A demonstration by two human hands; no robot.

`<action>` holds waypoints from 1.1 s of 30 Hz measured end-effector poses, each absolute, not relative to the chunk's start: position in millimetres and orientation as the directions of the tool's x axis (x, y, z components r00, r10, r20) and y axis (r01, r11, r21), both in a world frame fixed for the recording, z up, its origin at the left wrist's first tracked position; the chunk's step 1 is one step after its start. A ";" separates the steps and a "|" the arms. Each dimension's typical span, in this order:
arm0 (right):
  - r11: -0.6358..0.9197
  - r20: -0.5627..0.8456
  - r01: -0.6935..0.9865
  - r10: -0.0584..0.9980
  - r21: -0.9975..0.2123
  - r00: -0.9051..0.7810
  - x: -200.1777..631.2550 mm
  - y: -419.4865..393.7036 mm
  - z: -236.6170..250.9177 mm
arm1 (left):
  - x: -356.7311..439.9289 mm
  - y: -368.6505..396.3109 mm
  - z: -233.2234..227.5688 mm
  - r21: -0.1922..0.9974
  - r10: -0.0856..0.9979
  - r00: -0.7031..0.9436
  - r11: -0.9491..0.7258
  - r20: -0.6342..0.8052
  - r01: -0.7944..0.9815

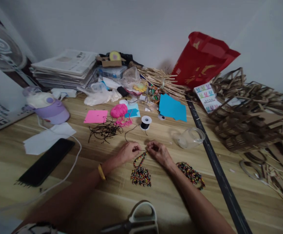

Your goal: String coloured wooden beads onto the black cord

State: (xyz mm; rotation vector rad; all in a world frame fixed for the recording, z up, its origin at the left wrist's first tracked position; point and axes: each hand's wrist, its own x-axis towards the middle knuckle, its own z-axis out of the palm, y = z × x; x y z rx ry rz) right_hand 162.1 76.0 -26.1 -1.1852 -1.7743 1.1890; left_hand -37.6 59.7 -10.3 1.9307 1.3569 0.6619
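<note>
My left hand [129, 151] and my right hand [159, 151] meet over a wooden table [107, 198]. Both pinch the top end of a beaded piece of many-coloured beads [140, 172], which lies flat below them on the wood. A thin black cord runs from my left fingers up to a small spool of black cord [146, 123]. A second beaded piece [191, 175] lies beside my right forearm. My left wrist wears a yellow band [101, 172].
Scissors [136, 221] lie at the near edge. A black phone [47, 161] and white cable are at left, a clear jar [191, 137] at right, loose black cord [104, 130], pink yarn [119, 110], coloured paper, newspapers [65, 66], a red bag [202, 58], cardboard strips [248, 117].
</note>
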 end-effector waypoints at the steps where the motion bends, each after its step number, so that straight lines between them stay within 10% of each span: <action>1: 0.163 0.048 0.298 0.932 -0.941 -0.359 162.5 76.6 -27.1 | -37.5 60.5 -9.5 0.763 0.946 0.322 -0.231 0.032 0.603; 33: 0.187 0.044 0.368 0.930 -0.911 -0.364 155.1 78.8 -21.7 | -30.6 89.0 -27.7 0.977 0.974 0.201 -0.136 0.101 0.167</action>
